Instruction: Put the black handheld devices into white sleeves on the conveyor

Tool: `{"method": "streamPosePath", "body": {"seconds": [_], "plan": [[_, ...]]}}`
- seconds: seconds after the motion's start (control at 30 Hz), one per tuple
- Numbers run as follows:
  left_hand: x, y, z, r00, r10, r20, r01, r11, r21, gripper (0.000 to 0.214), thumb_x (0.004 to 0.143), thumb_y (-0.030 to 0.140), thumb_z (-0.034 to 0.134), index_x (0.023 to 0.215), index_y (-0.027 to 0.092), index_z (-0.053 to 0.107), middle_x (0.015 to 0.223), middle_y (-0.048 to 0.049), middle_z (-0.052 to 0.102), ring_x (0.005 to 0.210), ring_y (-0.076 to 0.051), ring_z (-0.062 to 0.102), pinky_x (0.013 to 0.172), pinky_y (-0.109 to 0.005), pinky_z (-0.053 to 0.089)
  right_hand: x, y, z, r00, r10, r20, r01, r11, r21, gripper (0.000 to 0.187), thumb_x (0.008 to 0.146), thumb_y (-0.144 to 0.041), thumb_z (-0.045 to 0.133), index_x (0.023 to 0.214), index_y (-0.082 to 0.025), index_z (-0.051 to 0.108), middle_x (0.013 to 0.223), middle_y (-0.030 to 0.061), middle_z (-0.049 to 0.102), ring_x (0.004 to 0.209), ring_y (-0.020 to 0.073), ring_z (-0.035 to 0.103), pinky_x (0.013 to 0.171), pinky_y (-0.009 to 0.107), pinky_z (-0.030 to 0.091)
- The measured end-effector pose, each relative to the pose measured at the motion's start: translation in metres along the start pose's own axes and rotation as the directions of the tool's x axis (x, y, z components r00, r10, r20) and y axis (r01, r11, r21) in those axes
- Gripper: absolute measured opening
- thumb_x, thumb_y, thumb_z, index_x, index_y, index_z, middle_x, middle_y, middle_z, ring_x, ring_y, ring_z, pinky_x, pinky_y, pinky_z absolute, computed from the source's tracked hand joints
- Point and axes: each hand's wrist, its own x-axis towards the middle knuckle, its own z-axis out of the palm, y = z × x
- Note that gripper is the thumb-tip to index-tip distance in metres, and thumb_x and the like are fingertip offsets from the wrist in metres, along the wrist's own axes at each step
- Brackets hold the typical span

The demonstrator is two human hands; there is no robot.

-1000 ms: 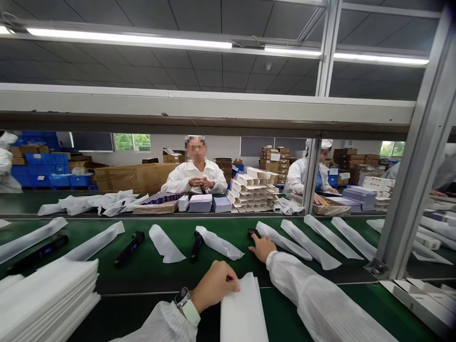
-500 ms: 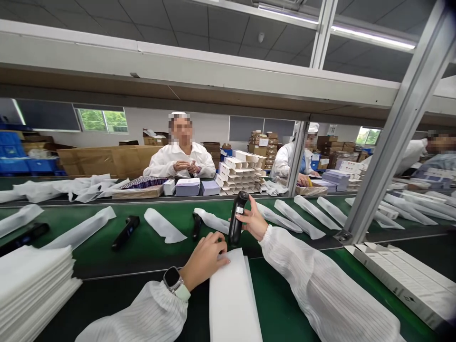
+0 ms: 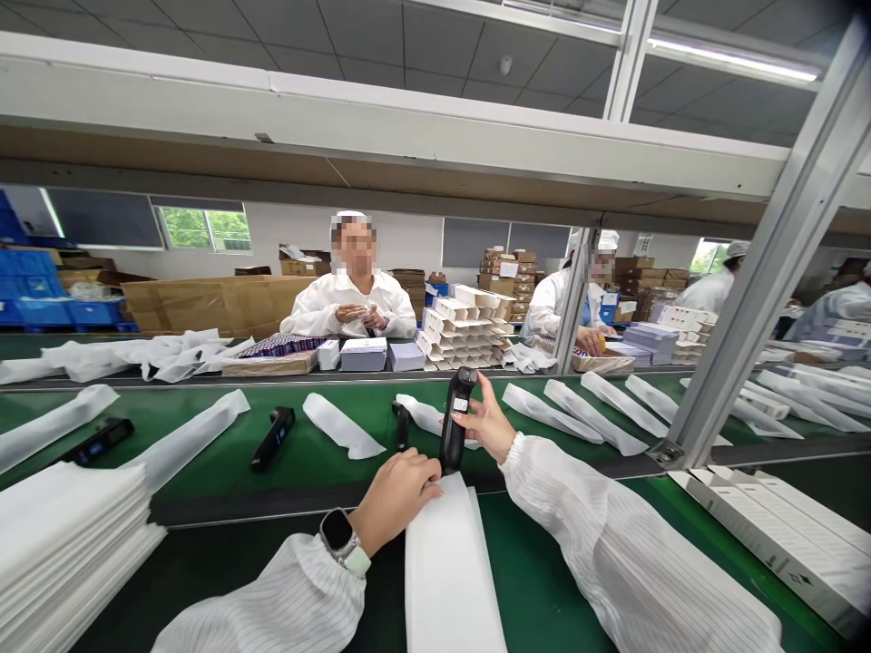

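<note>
My right hand (image 3: 487,424) grips a black handheld device (image 3: 455,419) with a small white label, held upright. Its lower end is just above the top edge of a white foam sleeve (image 3: 450,580) lying in front of me. At that top edge my left hand (image 3: 401,494), with a watch on the wrist, is closed on the sleeve. The thumb lies on the sleeve's face, and the curled fingers are partly hidden. Beyond, on the green belt (image 3: 224,481), lie another black device (image 3: 273,439) and a white sleeve (image 3: 342,426).
A stack of white foam sleeves (image 3: 68,553) stands at the left. White boxes (image 3: 782,535) lie at the right, near a slanted metal post (image 3: 768,236). A co-worker (image 3: 354,304) sits across the belt behind stacked open cartons (image 3: 466,331). A shelf beam (image 3: 340,118) crosses overhead.
The things on the belt have shifted right in view, and the view itself has turned slightly. My left fingers have curled in closer at the sleeve's top edge. The device stays in my right hand.
</note>
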Motion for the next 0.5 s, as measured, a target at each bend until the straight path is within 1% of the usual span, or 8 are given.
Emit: {"method": "streamPosePath", "body": {"seconds": [0.07,0.17,0.27,0.33,0.4,0.43,0.47,0.5], "plan": [[-0.001,0.001,0.000,0.999,0.029,-0.032,-0.028,0.998,0.058,0.014,0.077,0.028,0.049,0.067,0.020,0.055,0.074,-0.0005,0.051,0.074,-0.016,0.044,0.067,-0.029,0.033,0.000,0.001,0.000,1.000,0.001,0.002,-0.001,1.000,0.005,0.088,0.056,-0.022,0.068,0.121,-0.041,0.012,0.090,-0.0004,0.051,0.071,0.0174,0.061,0.063,0.036,0.049],[-0.003,0.001,0.001,0.995,0.065,-0.071,-0.057,0.992,0.111,0.019,0.076,0.032,0.049,0.063,0.019,0.055,0.090,-0.0023,0.048,0.083,-0.018,0.043,0.069,-0.031,0.033,0.001,0.003,0.000,1.000,0.002,0.006,-0.002,1.000,0.018,0.087,0.056,-0.023,0.068,0.120,-0.041,0.012,0.090,-0.0007,0.051,0.070,0.0174,0.061,0.060,0.034,0.049],[-0.003,0.000,0.001,0.996,0.056,-0.075,-0.050,0.996,0.076,0.029,0.077,0.037,0.047,0.056,0.018,0.056,0.094,-0.0025,0.046,0.089,-0.020,0.042,0.073,-0.033,0.032,0.000,0.006,0.002,0.999,0.022,0.025,-0.022,1.000,0.001,0.085,0.057,-0.025,0.068,0.119,-0.041,0.011,0.090,-0.0011,0.051,0.069,0.0170,0.061,0.058,0.034,0.048],[-0.002,0.000,-0.002,0.997,0.015,-0.081,-0.016,1.000,-0.006,0.035,0.076,0.040,0.047,0.051,0.018,0.055,0.094,-0.0022,0.045,0.091,-0.020,0.041,0.076,-0.033,0.033,-0.001,0.009,0.003,0.997,0.057,0.045,-0.055,0.998,-0.042,0.076,0.059,-0.030,0.067,0.117,-0.038,0.017,0.086,-0.0019,0.053,0.066,0.0147,0.059,0.057,0.032,0.048],[0.000,0.001,-0.006,0.993,-0.053,-0.107,0.040,0.992,-0.123,0.037,0.075,0.043,0.047,0.049,0.017,0.054,0.093,-0.0022,0.044,0.091,-0.020,0.041,0.079,-0.033,0.034,-0.002,0.012,0.003,0.987,0.122,0.107,-0.111,0.989,-0.103,0.056,0.064,-0.037,0.062,0.110,-0.031,0.031,0.077,-0.0030,0.053,0.062,0.0112,0.056,0.056,0.028,0.046],[0.001,0.002,-0.008,0.987,-0.100,-0.129,0.075,0.980,-0.183,0.037,0.075,0.044,0.047,0.050,0.018,0.054,0.093,-0.0024,0.043,0.092,-0.019,0.041,0.080,-0.033,0.034,-0.002,0.014,0.003,0.974,0.157,0.161,-0.136,0.981,-0.137,0.044,0.067,-0.041,0.058,0.103,-0.027,0.038,0.074,-0.0029,0.052,0.061,0.0097,0.054,0.056,0.026,0.045],[0.002,0.003,-0.010,0.978,-0.146,-0.151,0.107,0.966,-0.237,0.036,0.074,0.045,0.047,0.051,0.018,0.055,0.093,-0.0027,0.042,0.092,-0.019,0.041,0.082,-0.033,0.035,-0.003,0.015,0.002,0.954,0.188,0.232,-0.150,0.974,-0.172,0.036,0.069,-0.045,0.055,0.096,-0.023,0.045,0.073,-0.0022,0.052,0.062,0.0085,0.052,0.057,0.024,0.043],[0.003,0.004,-0.012,0.968,-0.185,-0.168,0.132,0.950,-0.284,0.035,0.073,0.045,0.048,0.053,0.018,0.056,0.093,-0.0030,0.041,0.093,-0.019,0.040,0.083,-0.033,0.035,-0.003,0.016,0.001,0.923,0.213,0.319,-0.151,0.967,-0.206,0.034,0.069,-0.046,0.054,0.089,-0.020,0.049,0.075,-0.0012,0.052,0.063,0.0077,0.051,0.058,0.022,0.042]]}}
